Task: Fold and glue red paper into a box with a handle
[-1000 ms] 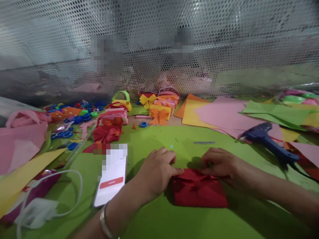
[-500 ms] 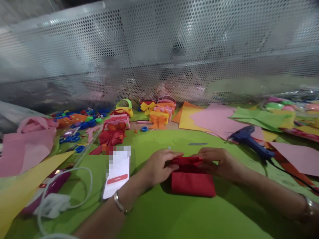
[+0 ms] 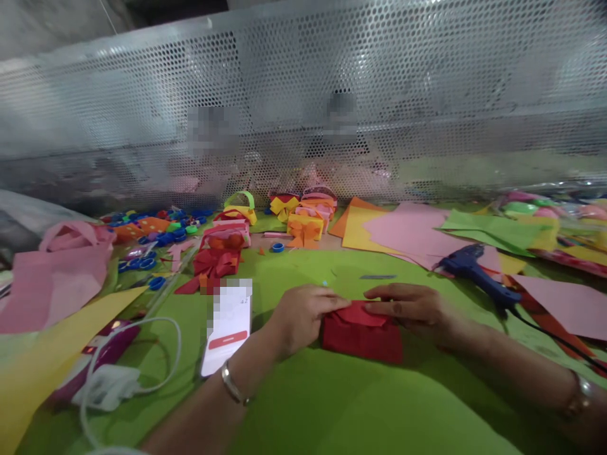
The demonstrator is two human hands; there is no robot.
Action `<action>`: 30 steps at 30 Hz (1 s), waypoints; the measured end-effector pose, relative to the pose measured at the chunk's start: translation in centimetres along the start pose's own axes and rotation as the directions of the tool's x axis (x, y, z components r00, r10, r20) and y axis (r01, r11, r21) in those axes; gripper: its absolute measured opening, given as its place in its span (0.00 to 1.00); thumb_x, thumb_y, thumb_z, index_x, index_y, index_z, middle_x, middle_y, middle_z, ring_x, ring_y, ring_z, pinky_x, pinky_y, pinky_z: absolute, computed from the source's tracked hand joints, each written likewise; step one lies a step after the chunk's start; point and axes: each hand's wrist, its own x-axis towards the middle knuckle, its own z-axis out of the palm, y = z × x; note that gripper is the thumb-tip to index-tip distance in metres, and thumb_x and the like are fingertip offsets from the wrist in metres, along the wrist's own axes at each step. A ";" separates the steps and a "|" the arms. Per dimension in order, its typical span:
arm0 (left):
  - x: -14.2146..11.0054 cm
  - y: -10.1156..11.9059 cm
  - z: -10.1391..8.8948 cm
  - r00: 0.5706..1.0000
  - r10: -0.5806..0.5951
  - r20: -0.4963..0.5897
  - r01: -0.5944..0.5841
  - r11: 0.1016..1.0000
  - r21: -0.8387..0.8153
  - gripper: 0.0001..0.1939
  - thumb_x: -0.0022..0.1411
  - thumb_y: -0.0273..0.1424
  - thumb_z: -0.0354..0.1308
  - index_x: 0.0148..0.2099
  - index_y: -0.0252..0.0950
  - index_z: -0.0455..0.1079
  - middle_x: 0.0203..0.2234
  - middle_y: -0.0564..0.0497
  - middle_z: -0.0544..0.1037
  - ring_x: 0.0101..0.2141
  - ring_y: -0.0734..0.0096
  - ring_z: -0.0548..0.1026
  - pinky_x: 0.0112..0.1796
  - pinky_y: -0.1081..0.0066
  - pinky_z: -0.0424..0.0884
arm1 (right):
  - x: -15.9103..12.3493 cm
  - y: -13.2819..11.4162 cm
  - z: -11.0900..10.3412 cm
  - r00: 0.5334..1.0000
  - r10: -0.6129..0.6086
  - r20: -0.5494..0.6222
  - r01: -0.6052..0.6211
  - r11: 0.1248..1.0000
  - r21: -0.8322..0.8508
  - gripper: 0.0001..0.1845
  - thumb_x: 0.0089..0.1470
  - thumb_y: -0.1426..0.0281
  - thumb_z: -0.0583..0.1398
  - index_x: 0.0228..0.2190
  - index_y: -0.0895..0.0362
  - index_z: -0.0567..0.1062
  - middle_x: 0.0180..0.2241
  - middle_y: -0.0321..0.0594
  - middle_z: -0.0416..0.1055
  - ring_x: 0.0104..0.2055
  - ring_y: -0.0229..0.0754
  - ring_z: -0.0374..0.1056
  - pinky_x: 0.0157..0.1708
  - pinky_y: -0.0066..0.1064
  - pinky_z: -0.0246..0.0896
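A small red bag (image 3: 363, 341), soft-looking like felt or paper, lies low on the green table in front of me, its top flap folded down over the front. My left hand (image 3: 308, 316) grips its upper left corner, with the index finger laid along the flap's edge. At the upper right, my right hand (image 3: 415, 309) holds the bag, its fingers stretched over the flap and the thumb hidden. Beyond my hands lies a thin grey strip (image 3: 378, 277), perhaps a blade. Right of my right hand rests a blue glue gun (image 3: 481, 275) with a black cord.
A phone (image 3: 230, 328) with a lit screen lies by my left forearm, near a white charger (image 3: 111, 385). Small bags with bows (image 3: 306, 227), coloured sheets (image 3: 403, 227) and blue-handled scissors (image 3: 142, 262) lie further back. A perforated metal panel (image 3: 294, 95) rises behind.
The bag stood open at the top; now its flap is folded down over the front. My right fingers have moved onto the flap.
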 end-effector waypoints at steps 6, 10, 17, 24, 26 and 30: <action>-0.4 0.6 -0.5 0.971 -0.239 -0.027 0.233 0.964 -0.125 0.24 0.63 0.22 0.45 0.60 0.35 0.66 0.51 0.42 0.76 0.49 0.62 0.75 0.46 0.61 0.73 | -0.1 0.0 0.2 0.997 -0.025 -0.079 0.025 1.000 -0.005 0.19 0.66 0.68 0.48 0.51 0.48 0.74 0.47 0.48 0.73 0.48 0.43 0.71 0.44 0.33 0.69; -0.3 0.7 -0.6 0.963 -0.239 0.124 0.253 0.961 -0.113 0.44 0.45 0.32 0.70 0.64 0.32 0.59 0.55 0.36 0.71 0.53 0.49 0.70 0.51 0.54 0.67 | 0.1 -0.2 -0.3 0.998 -0.046 -0.038 0.045 0.999 -0.022 0.21 0.65 0.68 0.48 0.54 0.45 0.71 0.53 0.49 0.70 0.54 0.48 0.66 0.49 0.41 0.66; 0.0 0.7 -0.1 0.959 -0.283 0.028 0.284 0.947 -0.153 0.33 0.49 0.22 0.61 0.59 0.33 0.66 0.47 0.41 0.72 0.47 0.54 0.71 0.49 0.57 0.68 | 1.4 -1.8 -2.1 0.976 0.117 0.182 -0.145 0.978 0.150 0.19 0.64 0.67 0.50 0.50 0.47 0.75 0.57 0.47 0.66 0.56 0.48 0.65 0.51 0.42 0.65; 0.0 0.4 1.4 0.937 -0.330 -0.113 0.275 0.898 -0.344 0.33 0.49 0.17 0.57 0.59 0.35 0.66 0.50 0.42 0.69 0.50 0.58 0.70 0.52 0.58 0.67 | 2.0 -3.0 0.6 0.856 0.516 0.004 -0.498 0.824 0.272 0.11 0.54 0.63 0.60 0.37 0.54 0.78 0.50 0.49 0.72 0.50 0.50 0.69 0.49 0.45 0.65; 0.0 0.4 1.7 0.925 -0.349 -0.147 0.266 0.875 -0.405 0.34 0.50 0.17 0.57 0.60 0.36 0.64 0.52 0.42 0.68 0.51 0.58 0.69 0.53 0.58 0.66 | 2.2 -2.8 1.3 0.806 0.591 -0.029 -0.562 0.780 0.274 0.21 0.49 0.64 0.62 0.45 0.56 0.73 0.48 0.51 0.73 0.46 0.50 0.71 0.45 0.44 0.68; 0.0 0.5 1.5 0.919 -0.375 -0.121 0.258 0.804 -0.536 0.38 0.54 0.18 0.56 0.66 0.35 0.53 0.55 0.38 0.67 0.48 0.61 0.72 0.50 0.62 0.69 | 2.7 -2.7 1.2 0.736 0.677 -0.017 -0.648 0.711 0.274 0.27 0.42 0.64 0.65 0.46 0.58 0.72 0.37 0.45 0.77 0.35 0.48 0.73 0.35 0.38 0.70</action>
